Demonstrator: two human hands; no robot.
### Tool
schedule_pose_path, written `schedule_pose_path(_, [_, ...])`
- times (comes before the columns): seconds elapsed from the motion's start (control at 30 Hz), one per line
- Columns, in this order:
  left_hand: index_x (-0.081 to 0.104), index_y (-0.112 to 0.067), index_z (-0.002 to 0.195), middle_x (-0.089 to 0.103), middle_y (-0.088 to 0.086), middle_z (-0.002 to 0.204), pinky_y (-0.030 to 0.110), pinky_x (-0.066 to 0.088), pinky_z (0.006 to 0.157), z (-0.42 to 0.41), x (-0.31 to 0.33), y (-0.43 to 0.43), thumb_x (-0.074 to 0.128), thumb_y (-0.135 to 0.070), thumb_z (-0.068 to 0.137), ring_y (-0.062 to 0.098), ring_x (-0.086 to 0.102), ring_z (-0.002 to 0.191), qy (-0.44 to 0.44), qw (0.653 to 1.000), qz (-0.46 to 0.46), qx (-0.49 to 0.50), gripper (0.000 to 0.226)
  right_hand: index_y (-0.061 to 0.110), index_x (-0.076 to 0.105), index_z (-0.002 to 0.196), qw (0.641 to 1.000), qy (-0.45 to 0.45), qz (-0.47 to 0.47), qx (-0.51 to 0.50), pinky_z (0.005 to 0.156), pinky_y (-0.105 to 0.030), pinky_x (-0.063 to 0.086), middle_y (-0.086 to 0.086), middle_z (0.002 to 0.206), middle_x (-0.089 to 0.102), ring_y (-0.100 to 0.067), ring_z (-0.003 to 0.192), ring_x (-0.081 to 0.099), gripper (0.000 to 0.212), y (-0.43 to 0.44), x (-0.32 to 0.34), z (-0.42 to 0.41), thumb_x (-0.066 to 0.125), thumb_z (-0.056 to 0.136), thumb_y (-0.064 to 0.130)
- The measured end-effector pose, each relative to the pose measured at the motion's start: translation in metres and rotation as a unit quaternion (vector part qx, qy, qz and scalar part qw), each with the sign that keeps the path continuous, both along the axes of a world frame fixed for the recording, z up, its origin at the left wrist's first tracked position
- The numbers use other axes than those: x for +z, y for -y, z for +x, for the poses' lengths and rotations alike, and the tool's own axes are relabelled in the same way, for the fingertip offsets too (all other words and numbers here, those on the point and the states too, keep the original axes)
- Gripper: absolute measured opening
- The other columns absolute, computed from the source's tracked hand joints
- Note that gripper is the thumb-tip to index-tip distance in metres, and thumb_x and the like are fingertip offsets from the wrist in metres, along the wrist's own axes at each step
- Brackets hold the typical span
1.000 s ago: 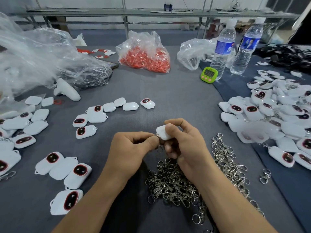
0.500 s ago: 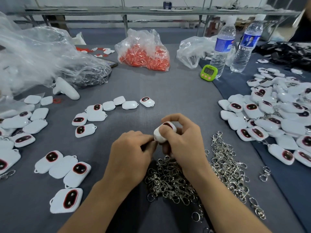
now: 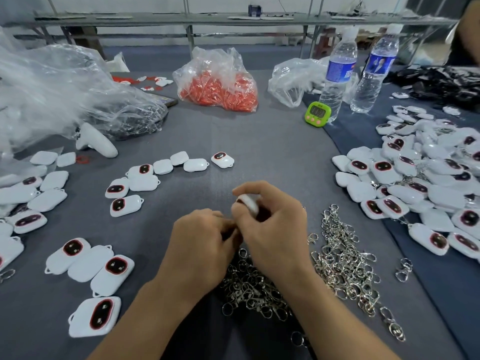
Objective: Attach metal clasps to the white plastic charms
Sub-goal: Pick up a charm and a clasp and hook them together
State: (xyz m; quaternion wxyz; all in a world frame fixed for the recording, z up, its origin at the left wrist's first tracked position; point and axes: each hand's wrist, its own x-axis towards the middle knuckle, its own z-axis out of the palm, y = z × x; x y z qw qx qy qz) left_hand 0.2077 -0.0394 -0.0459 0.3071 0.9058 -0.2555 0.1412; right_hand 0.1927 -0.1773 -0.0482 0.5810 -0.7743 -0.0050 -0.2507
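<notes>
right hand (image 3: pixel 275 229) curls thumb and fingers round a white charm (image 3: pixel 248 203), left hand (image 3: pixel 205 242) curled against it just below the charm, whether it pinches anything I cannot tell, metal clasps (image 3: pixel 259 289) heaped beneath both wrists

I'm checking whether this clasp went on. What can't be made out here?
Head view:
- the clasp joint: hidden between left hand and right hand.
- the charm: blurred, mostly covered by right fingers.
- left hand's grip: fingertips hidden behind its knuckles.
- the timer digits: too small.
</notes>
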Motion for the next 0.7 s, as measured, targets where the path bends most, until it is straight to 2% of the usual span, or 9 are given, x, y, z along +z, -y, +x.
schedule_pose_path(0.1, [0.064,-0.016,0.060,0.056,-0.005,0.057,0.029,0.033,0.054,-0.004,-0.003,0.003,0.061,-0.023,0.075,0.017,0.048,0.055,0.026,0.998,0.058,0.015,0.017,0.035,0.073,0.094,0.998,-0.002,-0.062,0.008,0.053,-0.013,0.040,0.015,0.057,0.057,-0.008,0.049,0.052,0.022,-0.001,-0.001,-0.001,0.070,0.081,0.018])
schedule_pose_path(0.17, [0.069,-0.020,0.065,0.061,-0.007,0.059,0.025,0.038,0.054,-0.005,-0.005,0.005,0.063,-0.032,0.085,0.014,0.056,0.058,-0.055,0.998,-0.020,0.024,0.024,0.032,0.074,0.091,0.999,-0.028,-0.018,0.002,0.054,-0.017,0.045,0.012,0.060,0.061,-0.007,0.051,0.055,0.021,0.003,0.001,0.002,0.069,0.081,0.015])
schedule_pose_path(0.27, [0.079,-0.035,0.078,0.071,-0.015,0.066,0.016,0.044,0.055,-0.004,-0.001,0.008,0.073,-0.033,0.088,0.000,0.065,0.062,-0.168,0.967,-0.187,0.035,0.012,0.021,0.074,0.090,0.985,-0.075,0.154,0.009,0.045,-0.021,0.044,0.003,0.060,0.064,-0.010,0.046,0.054,0.016,0.009,0.008,0.007,0.067,0.087,0.007])
schedule_pose_path(0.33, [0.081,-0.039,0.078,0.071,-0.007,0.063,0.026,0.046,0.054,-0.004,0.002,0.011,0.074,-0.034,0.089,0.003,0.059,0.057,-0.202,0.946,-0.253,0.022,0.013,0.013,0.072,0.092,0.962,-0.103,0.250,0.023,0.039,-0.018,0.036,-0.002,0.055,0.059,-0.012,0.038,0.046,0.013,0.012,0.011,0.010,0.063,0.094,0.004])
schedule_pose_path(0.43, [0.082,-0.025,0.075,0.064,-0.002,0.057,0.034,0.047,0.055,-0.005,0.004,0.014,0.074,-0.031,0.090,0.008,0.053,0.056,-0.270,0.909,-0.316,0.029,0.017,0.014,0.071,0.091,0.958,-0.111,0.263,0.020,0.038,-0.017,0.033,-0.004,0.054,0.057,-0.014,0.037,0.043,0.012,0.011,0.012,0.008,0.063,0.096,0.008])
schedule_pose_path(0.5, [0.081,-0.022,0.074,0.069,0.005,0.062,0.037,0.050,0.058,-0.006,0.005,0.015,0.075,-0.030,0.086,0.015,0.057,0.059,-0.294,0.888,-0.352,0.038,0.017,0.018,0.073,0.088,0.960,-0.095,0.262,0.018,0.040,-0.019,0.037,-0.003,0.057,0.060,-0.013,0.039,0.046,0.014,0.006,0.012,0.007,0.066,0.095,0.009])
schedule_pose_path(0.53, [0.081,-0.025,0.071,0.071,0.007,0.063,0.035,0.050,0.057,-0.006,0.005,0.015,0.074,-0.031,0.083,0.015,0.059,0.059,-0.269,0.899,-0.342,0.047,0.015,0.021,0.073,0.087,0.964,-0.083,0.251,0.011,0.041,-0.021,0.041,-0.001,0.059,0.063,-0.012,0.042,0.049,0.014,0.004,0.012,0.006,0.067,0.094,0.011])
schedule_pose_path(0.6, [0.077,-0.030,0.061,0.066,0.000,0.057,0.022,0.045,0.052,-0.006,0.004,0.013,0.070,-0.030,0.077,0.005,0.056,0.052,-0.172,0.947,-0.265,0.062,0.017,0.027,0.074,0.088,0.983,-0.048,0.174,-0.022,0.047,-0.025,0.047,0.004,0.061,0.066,-0.010,0.048,0.055,0.011,0.002,0.010,0.004,0.069,0.088,0.017])
schedule_pose_path(0.7, [0.070,-0.019,0.058,0.059,-0.003,0.053,0.029,0.041,0.054,-0.004,0.004,0.005,0.063,-0.031,0.077,0.014,0.053,0.054,-0.034,0.994,-0.092,0.044,0.023,0.033,0.074,0.095,0.998,0.000,0.063,-0.027,0.050,-0.024,0.050,0.009,0.062,0.065,-0.007,0.052,0.060,0.015,-0.005,0.004,-0.004,0.073,0.083,0.024])
